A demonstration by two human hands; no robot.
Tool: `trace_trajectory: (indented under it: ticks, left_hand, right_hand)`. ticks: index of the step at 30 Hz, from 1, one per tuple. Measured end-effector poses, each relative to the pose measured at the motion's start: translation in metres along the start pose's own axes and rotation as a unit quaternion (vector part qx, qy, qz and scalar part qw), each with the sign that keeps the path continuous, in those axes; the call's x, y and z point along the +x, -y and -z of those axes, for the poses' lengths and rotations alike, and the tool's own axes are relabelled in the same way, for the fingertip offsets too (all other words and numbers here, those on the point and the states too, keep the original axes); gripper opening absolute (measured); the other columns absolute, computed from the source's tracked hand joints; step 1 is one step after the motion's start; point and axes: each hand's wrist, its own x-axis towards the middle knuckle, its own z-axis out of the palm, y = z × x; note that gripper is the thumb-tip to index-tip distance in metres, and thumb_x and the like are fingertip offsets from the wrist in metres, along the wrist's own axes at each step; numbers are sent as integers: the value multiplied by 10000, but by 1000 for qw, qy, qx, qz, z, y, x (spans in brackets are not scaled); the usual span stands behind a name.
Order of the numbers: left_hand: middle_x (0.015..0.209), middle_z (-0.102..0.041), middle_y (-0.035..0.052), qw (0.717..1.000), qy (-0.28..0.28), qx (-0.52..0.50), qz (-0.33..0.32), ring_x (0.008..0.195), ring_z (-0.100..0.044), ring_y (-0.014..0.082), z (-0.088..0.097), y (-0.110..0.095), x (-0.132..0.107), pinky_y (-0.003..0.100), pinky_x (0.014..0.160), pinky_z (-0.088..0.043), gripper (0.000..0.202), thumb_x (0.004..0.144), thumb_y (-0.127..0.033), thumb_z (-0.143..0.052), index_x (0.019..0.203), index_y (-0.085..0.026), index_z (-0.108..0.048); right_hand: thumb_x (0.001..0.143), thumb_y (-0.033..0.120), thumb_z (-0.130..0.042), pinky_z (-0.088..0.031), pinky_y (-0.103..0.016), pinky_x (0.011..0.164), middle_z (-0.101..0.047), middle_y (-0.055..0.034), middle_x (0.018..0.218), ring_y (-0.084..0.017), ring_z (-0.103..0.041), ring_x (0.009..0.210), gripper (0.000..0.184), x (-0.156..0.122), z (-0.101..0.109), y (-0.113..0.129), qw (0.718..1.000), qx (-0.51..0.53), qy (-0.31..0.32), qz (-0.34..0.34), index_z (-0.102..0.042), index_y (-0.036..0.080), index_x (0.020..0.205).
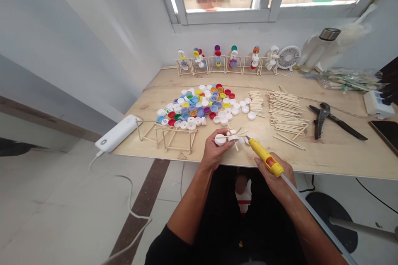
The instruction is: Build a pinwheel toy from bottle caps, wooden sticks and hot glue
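Note:
In my left hand (214, 149) is a small wheel of wooden sticks with white bottle caps (220, 139) fixed to it, held just above the table's front edge. My right hand (278, 172) grips a yellow glue gun (264, 155), with a long clear glue stick (314, 215) running out of its back. The gun's nozzle points left, close to the caps on the wheel; whether it touches them I cannot tell. Behind my hands lies a heap of coloured bottle caps (200, 111). To its right are short sticks (256, 103) and a pile of longer sticks (286, 109).
Stick frames (178, 140) stand at the front left beside a white power strip (116, 134). Finished-looking frames with cap wheels (218, 60) line the wall, next to a small fan (288, 57) and a bottle (320, 49). Black-handled cutters (336, 120) and a phone (387, 134) lie right.

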Motion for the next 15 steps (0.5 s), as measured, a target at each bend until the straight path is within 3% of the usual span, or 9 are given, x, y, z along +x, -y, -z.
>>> trace_trajectory:
  ticks: [11,15]
  left_hand:
    - [823,-627,-12,1000,7,-10,-13,722,-563,92,4,4,2,208,707,-448,378,555,-177,-822,901,-193,-669]
    - [820,-620,-20,1000,6,-21,-7,724,-556,82,2,2,1,199,716,-441,369,545,-168,-826,878,-196,-668]
  right_hand:
    - [800,516,-526,-347,-230,483,-477,41,512,-114,-436,482,340,5,0,-9,1000,19,-8,-2,-481,223,633]
    - [776,465,-596,-360,-233,437,-493,42,507,-111,-456,454,302,14,26,6,990,133,-47,7,-508,218,627]
